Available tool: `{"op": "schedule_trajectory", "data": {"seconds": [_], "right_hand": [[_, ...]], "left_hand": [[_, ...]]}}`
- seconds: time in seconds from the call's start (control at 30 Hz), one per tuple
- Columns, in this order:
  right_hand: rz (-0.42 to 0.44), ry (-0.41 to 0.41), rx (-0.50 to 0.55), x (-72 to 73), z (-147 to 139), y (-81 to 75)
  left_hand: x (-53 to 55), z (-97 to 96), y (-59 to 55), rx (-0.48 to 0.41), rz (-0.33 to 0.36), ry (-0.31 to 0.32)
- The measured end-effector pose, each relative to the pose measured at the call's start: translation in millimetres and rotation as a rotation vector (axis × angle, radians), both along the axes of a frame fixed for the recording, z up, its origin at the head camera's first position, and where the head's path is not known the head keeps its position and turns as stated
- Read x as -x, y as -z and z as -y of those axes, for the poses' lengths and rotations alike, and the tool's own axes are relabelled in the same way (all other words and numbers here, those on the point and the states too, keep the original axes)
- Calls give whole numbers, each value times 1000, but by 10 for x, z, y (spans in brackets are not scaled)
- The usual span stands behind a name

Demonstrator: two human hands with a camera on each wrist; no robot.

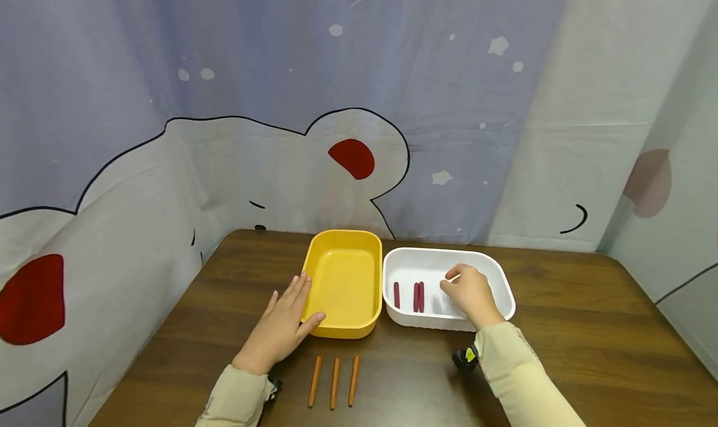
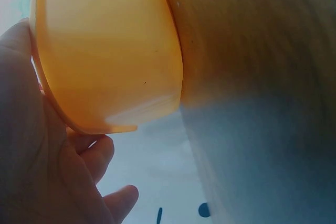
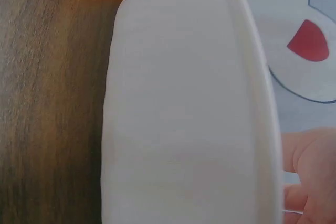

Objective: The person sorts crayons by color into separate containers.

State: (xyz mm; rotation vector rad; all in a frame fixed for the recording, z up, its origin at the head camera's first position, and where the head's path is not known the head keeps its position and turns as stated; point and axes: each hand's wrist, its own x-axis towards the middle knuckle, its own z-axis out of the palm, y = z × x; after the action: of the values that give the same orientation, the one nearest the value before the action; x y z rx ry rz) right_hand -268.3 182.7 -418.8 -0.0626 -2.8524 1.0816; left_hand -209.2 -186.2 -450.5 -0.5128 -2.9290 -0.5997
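My left hand [image 1: 280, 324] lies along the left side of a yellow plastic tray [image 1: 311, 283], fingers extended at its rim and thumb near the front corner. In the left wrist view the same hand [image 2: 58, 150] reaches past the tray's wall [image 2: 110, 51]. Over the right part of a white tray [image 1: 395, 266] is my right hand [image 1: 471, 295], index finger and thumb curved toward each other. I cannot tell whether they hold anything. Left of that hand, several dark red sticks [image 1: 416, 297] lie inside the white tray. Its outer wall [image 3: 178, 87] hides most of the right-hand fingers in the right wrist view.
Three orange-brown sticks [image 1: 335, 383] lie side by side on the brown wooden table [image 1: 572, 346], in front of the yellow tray. Both trays stand side by side near the table's back edge. A printed curtain [image 1: 269, 171] hangs behind.
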Motion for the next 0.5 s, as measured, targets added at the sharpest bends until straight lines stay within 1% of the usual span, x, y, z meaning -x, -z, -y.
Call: {"op": "schedule_trajectory", "data": {"seconds": [0.1,0.23,0.4,0.5], "right_hand": [[-33,-6,-2,-64,-10,-32],[-98,-12,6,-172,-31,-74],[-216,-39,6,-301,-75,-90],[-314,-62,-4,-377,-108,-86]], "left_hand": [[-2,1,1,-1,-2,1],[2,1,9,-3,-7,2],[3,-2,8,-3,-3,3],[4,1,8,0,-1,2]]}}
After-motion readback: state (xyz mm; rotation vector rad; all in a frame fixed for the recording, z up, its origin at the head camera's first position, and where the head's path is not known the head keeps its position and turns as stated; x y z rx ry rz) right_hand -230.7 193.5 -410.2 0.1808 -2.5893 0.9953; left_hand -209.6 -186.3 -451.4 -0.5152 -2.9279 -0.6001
